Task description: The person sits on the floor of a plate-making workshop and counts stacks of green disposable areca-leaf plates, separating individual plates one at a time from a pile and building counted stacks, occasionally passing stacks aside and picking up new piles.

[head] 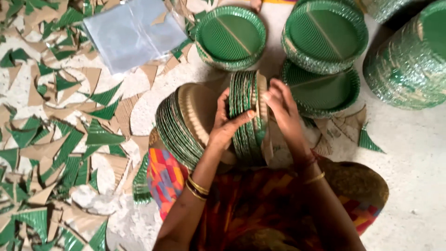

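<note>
Scrap-littered floor (409, 153) all round; both hands clamp 1 upright bundle of green plates (247, 116), left hand (227, 125) gripping, right hand (283, 109) pinching its edge. 3 finished stacks (231, 37) ahead, another bundle (179, 125) waiting alongside.

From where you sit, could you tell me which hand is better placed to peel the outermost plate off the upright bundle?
Probably the right hand: its fingertips sit on the brown outer face of the plate bundle, while the left hand wraps the green edges, steadying it.
</note>
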